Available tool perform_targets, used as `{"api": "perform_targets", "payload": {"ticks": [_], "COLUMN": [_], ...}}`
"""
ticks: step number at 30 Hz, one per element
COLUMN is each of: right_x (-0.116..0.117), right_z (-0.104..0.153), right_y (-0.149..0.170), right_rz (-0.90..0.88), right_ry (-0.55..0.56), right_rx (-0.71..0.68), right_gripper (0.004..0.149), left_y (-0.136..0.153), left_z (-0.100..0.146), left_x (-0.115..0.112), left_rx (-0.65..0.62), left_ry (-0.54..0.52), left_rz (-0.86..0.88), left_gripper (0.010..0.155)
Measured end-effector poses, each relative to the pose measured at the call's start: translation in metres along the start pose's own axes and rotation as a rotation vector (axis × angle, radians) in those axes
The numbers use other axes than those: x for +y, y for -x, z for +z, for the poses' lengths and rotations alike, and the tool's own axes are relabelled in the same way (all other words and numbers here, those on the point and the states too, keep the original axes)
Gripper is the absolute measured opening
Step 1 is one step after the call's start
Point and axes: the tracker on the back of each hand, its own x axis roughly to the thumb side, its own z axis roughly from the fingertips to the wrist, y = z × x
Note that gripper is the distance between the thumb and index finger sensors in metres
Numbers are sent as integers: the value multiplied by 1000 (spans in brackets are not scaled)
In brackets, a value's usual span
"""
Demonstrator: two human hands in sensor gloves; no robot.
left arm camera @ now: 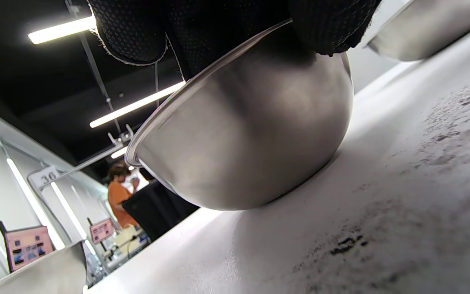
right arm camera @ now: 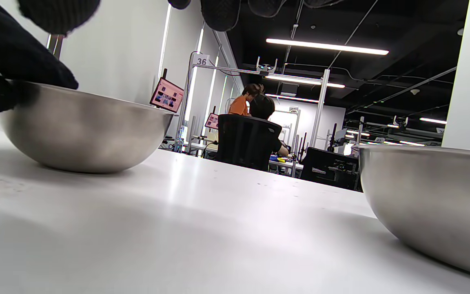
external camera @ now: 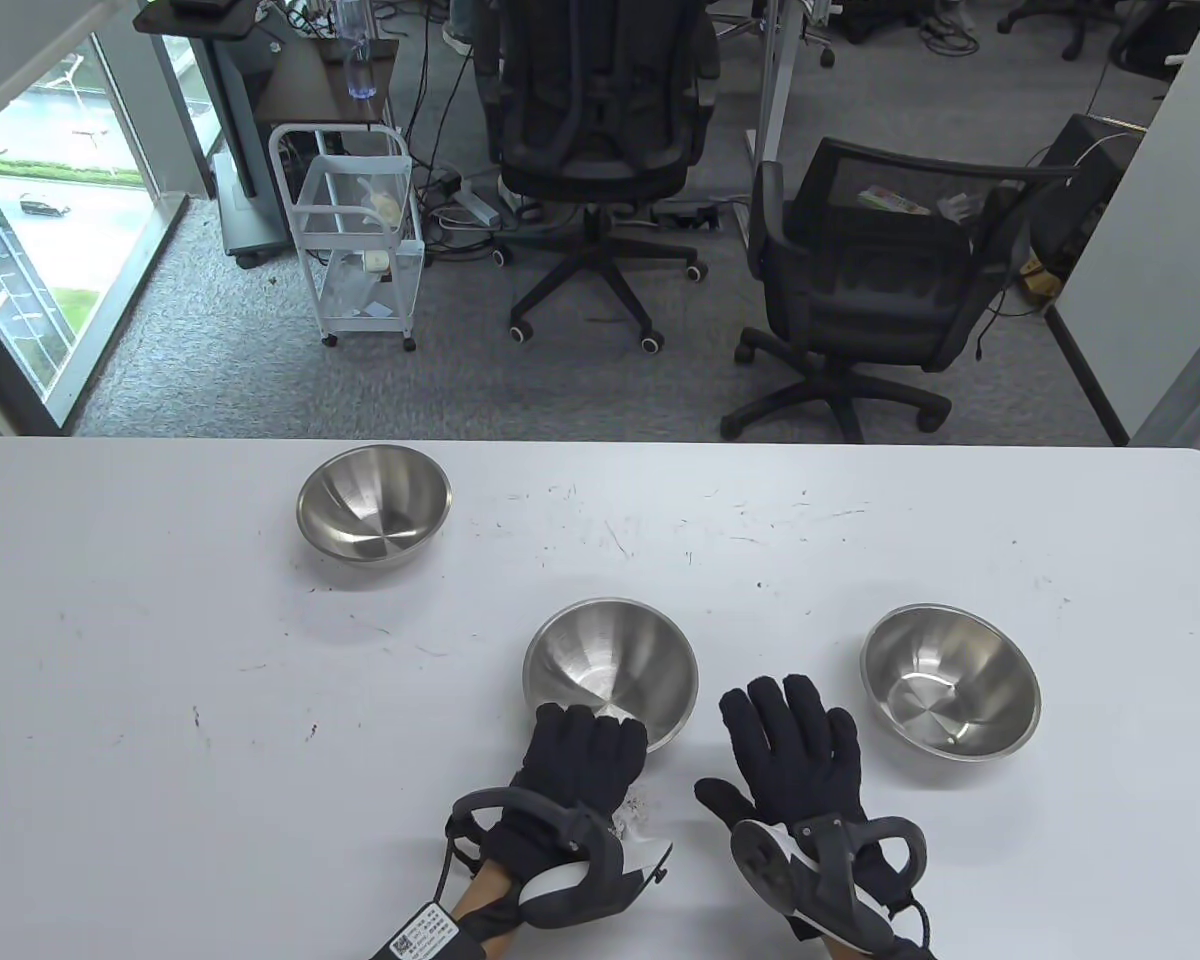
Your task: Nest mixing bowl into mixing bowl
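Three steel mixing bowls stand on the white table [external camera: 160, 700]. The middle bowl [external camera: 610, 655] is near the front, the right bowl [external camera: 950, 680] is beside it, and the far-left bowl [external camera: 374, 505] is farther back. My left hand [external camera: 585, 740] grips the near rim of the middle bowl. In the left wrist view its fingers [left arm camera: 227, 32] curl over that rim [left arm camera: 251, 134]. My right hand [external camera: 790, 750] lies open, fingers spread, palm down between the middle and right bowls, touching neither. The right wrist view shows the middle bowl [right arm camera: 84, 130] and the right bowl [right arm camera: 426, 204].
The table's far edge [external camera: 600, 442] runs behind the bowls, with office chairs [external camera: 860, 290] and a white cart [external camera: 360, 240] on the floor beyond. Other bowls show at the corners of the left wrist view [left arm camera: 431, 28] [left arm camera: 43, 271].
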Motion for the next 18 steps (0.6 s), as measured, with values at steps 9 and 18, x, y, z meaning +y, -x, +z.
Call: {"api": "perform_targets", "payload": {"ticks": [9, 18], "right_x": [0, -1], "right_z": [0, 0], "right_y": [0, -1], "right_rz": [2, 10], "right_ry": [-6, -8], "right_rx": [-1, -4], "right_gripper": [84, 84], "left_y": [13, 49], "left_z": [6, 20], "left_x": [4, 5], "left_rx": [9, 106], "left_ry": [6, 35], "left_rz": [9, 78], "left_gripper": [59, 66]}}
